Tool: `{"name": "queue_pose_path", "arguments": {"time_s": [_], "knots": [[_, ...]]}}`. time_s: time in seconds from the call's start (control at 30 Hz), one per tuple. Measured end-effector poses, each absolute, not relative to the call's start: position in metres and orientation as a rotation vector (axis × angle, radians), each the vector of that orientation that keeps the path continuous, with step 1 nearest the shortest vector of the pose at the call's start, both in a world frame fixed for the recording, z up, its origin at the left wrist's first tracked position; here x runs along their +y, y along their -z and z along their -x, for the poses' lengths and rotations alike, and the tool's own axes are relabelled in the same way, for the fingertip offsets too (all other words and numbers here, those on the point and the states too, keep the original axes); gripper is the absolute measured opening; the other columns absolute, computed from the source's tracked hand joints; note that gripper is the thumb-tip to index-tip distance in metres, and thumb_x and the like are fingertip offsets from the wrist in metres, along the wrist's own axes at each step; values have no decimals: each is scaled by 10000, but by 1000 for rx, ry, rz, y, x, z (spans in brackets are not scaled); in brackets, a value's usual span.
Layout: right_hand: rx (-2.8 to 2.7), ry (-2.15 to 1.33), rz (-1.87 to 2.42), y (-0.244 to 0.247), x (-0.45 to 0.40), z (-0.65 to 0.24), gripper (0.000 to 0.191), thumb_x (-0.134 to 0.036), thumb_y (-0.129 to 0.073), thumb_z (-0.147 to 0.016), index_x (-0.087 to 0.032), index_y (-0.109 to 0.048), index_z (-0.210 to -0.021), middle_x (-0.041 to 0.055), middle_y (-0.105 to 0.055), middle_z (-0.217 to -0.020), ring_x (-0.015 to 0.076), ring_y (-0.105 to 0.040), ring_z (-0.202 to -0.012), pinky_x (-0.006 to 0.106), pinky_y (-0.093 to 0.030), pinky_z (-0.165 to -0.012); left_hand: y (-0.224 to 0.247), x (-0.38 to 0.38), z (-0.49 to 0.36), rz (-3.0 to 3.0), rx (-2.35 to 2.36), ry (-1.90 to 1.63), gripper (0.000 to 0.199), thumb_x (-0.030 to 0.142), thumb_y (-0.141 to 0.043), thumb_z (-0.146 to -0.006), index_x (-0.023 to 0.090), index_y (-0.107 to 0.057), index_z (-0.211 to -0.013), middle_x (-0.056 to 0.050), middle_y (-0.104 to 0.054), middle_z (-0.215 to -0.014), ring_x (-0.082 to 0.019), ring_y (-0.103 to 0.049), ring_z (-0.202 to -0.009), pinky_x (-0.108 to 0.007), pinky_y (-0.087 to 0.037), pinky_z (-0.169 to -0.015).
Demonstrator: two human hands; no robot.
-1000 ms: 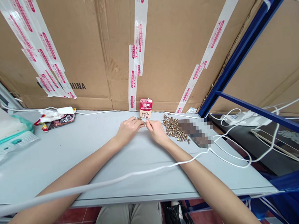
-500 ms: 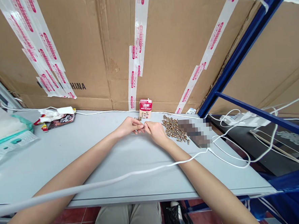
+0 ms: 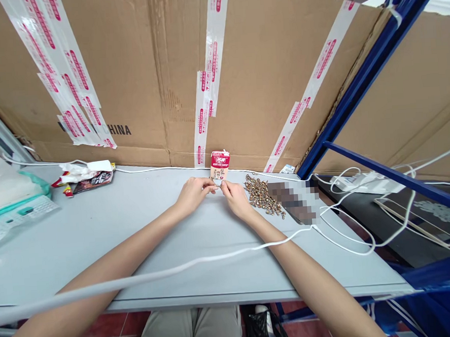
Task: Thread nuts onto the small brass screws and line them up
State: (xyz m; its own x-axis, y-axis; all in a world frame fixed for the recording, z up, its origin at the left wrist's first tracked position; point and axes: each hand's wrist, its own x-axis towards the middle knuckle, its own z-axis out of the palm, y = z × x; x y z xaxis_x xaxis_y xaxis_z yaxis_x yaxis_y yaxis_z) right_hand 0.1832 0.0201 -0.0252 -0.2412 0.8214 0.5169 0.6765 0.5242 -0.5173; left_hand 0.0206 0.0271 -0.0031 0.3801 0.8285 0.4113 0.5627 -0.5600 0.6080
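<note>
**What are the hands doing?**

The left hand (image 3: 194, 195) and the right hand (image 3: 236, 198) meet at the fingertips, just in front of a small red-and-white carton (image 3: 220, 164). Both are curled in a tight pinch, apparently gripping one tiny metal piece (image 3: 217, 187), though it is too small to make out clearly. Something so small seems to call for fingertips rather than a full grip.

**Where are the other metal pieces?**

A loose pile of brass-coloured fittings (image 3: 259, 196) lies on the grey desk (image 3: 100, 242), just beside the right hand. It looks placed for an easy reach.

**What else is nearby?**

A blurred patch (image 3: 293, 202) touches the pile's right side. A white cable (image 3: 200, 259) runs across the view below the hands, and a taped cardboard wall (image 3: 128, 78) rises behind the desk.
</note>
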Motion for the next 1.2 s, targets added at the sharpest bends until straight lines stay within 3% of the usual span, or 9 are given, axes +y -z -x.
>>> {"name": "queue_pose_path", "arguments": {"time_s": [0.1, 0.4, 0.6, 0.73, 0.93, 1.2], "knots": [[-1969, -286, 1200, 25, 18, -184, 359, -363, -225, -920, -201, -398, -651, -16, -431, -562, 123, -396, -523, 229, -277, -544, 3, 29, -21, -2237, 1115, -985, 217, 314, -507, -815, 192, -664, -727, 16, -667, -709, -136, -573, -644, -230, -400, -638], [-1991, -336, 1127, 22, 12, -182, 302, -391, -259, -925, -207, -486, -850, -19, -496, -631, 125, -455, -560, 225, -330, -572, -3, 24, -18, -2323, 1050, -1030, 254, 257, -398, -861, 189, -637, -806, 9, -648, -730, -129, -552, -668, -207, -375, -615], [-1978, -206, 1057, 10, 9, -186, 293, -419, -390, -887, -208, -537, -1026, 43, -595, -975, 130, -541, -711, 234, -391, -620, -7, 20, -15, -2448, 1063, -1004, 271, 252, -375, -874, 177, -601, -743, 19, -592, -636, -112, -501, -578, -206, -333, -584], [-2057, -100, 991, 1, 9, -192, 296, -403, -416, -880, -209, -617, -982, 56, -614, -985, 157, -562, -839, 240, -417, -636, -4, 20, -15, -2483, 1051, -998, 291, 259, -365, -877, 171, -619, -766, 18, -563, -598, -111, -485, -561, -205, -328, -583], [-2205, 187, 937, -5, 9, -200, 261, -371, -436, -880, -198, -625, -929, 60, -634, -936, 174, -542, -917, 283, -402, -804, -1, 19, -18, -2555, 1095, -991, 301, 291, -384, -869, 160, -645, -796, 11, -542, -592, -108, -441, -539, -208, -301, -557], [-2312, 594, 1029, 4, 9, -200, 291, -331, -355, -918, -183, -595, -988, 87, -633, -975, 184, -523, -891, 280, -350, -701, -1, 20, -17, -2594, 1114, -941, 299, 271, -385, -865, 155, -639, -758, 5, -534, -566, -113, -439, -522, -216, -289, -546]]}}
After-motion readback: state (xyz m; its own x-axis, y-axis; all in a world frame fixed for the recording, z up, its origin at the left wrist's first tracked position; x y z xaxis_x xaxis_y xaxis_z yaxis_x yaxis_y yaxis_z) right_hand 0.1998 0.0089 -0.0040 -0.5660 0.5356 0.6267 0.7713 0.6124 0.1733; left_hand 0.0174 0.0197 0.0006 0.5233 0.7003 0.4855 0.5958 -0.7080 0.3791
